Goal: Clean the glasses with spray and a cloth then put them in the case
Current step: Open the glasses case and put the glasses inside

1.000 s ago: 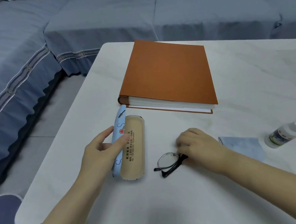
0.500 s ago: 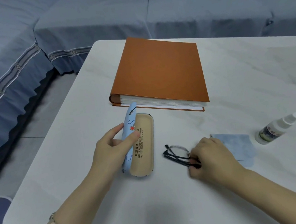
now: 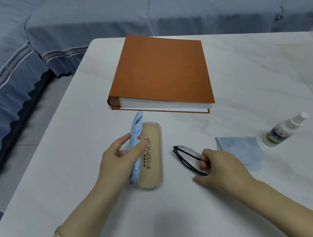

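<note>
right hand [image 3: 221, 167] pinches the glasses [image 3: 186, 155]; at their nine o'clock the case [image 3: 153, 154], lid gripped by left hand [image 3: 117, 163], runs twelve-to-six.

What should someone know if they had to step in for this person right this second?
Left grip: fingers and thumb round the blue half of the open case, standing it up; the tan lining holds nothing.
Right grip: pinches the folded black glasses at one end, low by the table, right of the case.
Cloth lies flat and the spray bottle on its side, further right, neither in a hand.
Done: case opened. Whether the lenses were cleaned cannot be seen.
Left: clean if needed, lay the glasses in the case, close it.
</note>
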`<move>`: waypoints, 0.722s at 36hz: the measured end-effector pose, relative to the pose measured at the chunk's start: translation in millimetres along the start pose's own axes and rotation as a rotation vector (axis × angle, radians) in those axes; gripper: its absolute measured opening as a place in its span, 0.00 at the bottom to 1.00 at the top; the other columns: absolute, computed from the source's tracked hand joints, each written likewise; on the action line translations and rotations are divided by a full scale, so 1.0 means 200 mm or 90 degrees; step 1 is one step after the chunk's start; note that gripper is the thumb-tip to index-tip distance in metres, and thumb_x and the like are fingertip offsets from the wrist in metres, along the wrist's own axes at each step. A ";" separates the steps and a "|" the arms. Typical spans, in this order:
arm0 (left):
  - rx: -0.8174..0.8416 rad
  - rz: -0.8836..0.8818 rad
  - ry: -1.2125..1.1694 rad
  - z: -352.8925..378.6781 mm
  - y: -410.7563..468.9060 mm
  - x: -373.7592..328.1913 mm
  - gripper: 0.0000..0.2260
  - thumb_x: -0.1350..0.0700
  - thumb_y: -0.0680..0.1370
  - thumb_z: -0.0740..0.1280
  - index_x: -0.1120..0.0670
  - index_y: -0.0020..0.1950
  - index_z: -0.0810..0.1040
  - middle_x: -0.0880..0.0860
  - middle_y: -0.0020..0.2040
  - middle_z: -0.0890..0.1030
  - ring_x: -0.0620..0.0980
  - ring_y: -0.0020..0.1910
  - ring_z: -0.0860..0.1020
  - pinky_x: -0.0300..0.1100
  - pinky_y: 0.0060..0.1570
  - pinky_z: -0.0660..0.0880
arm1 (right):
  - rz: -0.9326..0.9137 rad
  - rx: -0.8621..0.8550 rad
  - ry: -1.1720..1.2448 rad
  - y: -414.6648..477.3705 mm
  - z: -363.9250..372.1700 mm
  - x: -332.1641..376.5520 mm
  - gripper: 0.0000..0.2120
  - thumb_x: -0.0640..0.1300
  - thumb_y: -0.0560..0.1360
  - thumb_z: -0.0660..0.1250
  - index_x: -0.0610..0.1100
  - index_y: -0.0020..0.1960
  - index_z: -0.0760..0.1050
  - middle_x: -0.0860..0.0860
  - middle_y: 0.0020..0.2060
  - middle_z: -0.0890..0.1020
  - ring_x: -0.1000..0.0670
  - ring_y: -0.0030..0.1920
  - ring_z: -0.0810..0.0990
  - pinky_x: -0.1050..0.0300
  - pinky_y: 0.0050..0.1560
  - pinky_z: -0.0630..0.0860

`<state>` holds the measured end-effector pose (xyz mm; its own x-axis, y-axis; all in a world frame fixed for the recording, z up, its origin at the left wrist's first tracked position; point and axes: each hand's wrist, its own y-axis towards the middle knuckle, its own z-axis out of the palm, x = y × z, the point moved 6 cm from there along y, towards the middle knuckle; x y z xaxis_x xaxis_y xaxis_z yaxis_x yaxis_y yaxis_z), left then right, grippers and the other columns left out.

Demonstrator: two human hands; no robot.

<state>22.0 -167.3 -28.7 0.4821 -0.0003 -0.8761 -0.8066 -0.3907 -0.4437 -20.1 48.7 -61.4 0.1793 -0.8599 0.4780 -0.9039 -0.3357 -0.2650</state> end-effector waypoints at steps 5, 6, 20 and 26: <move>0.003 -0.002 -0.002 0.00 0.00 0.01 0.17 0.50 0.70 0.70 0.43 0.58 0.74 0.46 0.34 0.82 0.41 0.30 0.81 0.38 0.33 0.73 | 0.027 -0.002 0.067 0.00 0.01 0.00 0.14 0.43 0.64 0.68 0.51 0.31 0.62 0.56 0.29 0.73 0.51 0.32 0.71 0.60 0.29 0.63; 0.003 -0.001 -0.004 0.00 0.00 0.01 0.18 0.50 0.70 0.70 0.44 0.59 0.74 0.46 0.34 0.82 0.41 0.30 0.81 0.39 0.33 0.73 | 0.040 0.002 0.102 0.00 0.01 -0.01 0.13 0.43 0.64 0.68 0.50 0.31 0.63 0.56 0.28 0.73 0.53 0.31 0.70 0.60 0.30 0.64; 0.014 0.012 -0.026 0.13 -0.04 0.00 0.21 0.48 0.69 0.70 0.44 0.61 0.73 0.53 0.43 0.83 0.48 0.42 0.82 0.42 0.44 0.77 | 0.035 -0.066 0.346 0.06 -0.10 0.26 0.06 0.38 0.67 0.66 0.47 0.37 0.71 0.53 0.29 0.72 0.57 0.26 0.71 0.72 0.28 0.66; 0.015 0.026 -0.025 0.16 -0.06 -0.02 0.21 0.49 0.69 0.71 0.44 0.61 0.73 0.52 0.38 0.81 0.47 0.40 0.81 0.39 0.40 0.75 | -0.059 -0.050 0.222 0.05 0.02 0.43 0.05 0.46 0.72 0.63 0.45 0.45 0.72 0.49 0.41 0.68 0.52 0.45 0.68 0.70 0.34 0.65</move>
<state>18.8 -134.1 -26.6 0.4360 0.0202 -0.8997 -0.8328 -0.3697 -0.4119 -12.3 -30.1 -26.1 0.1311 -0.6401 0.7570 -0.9193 -0.3644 -0.1489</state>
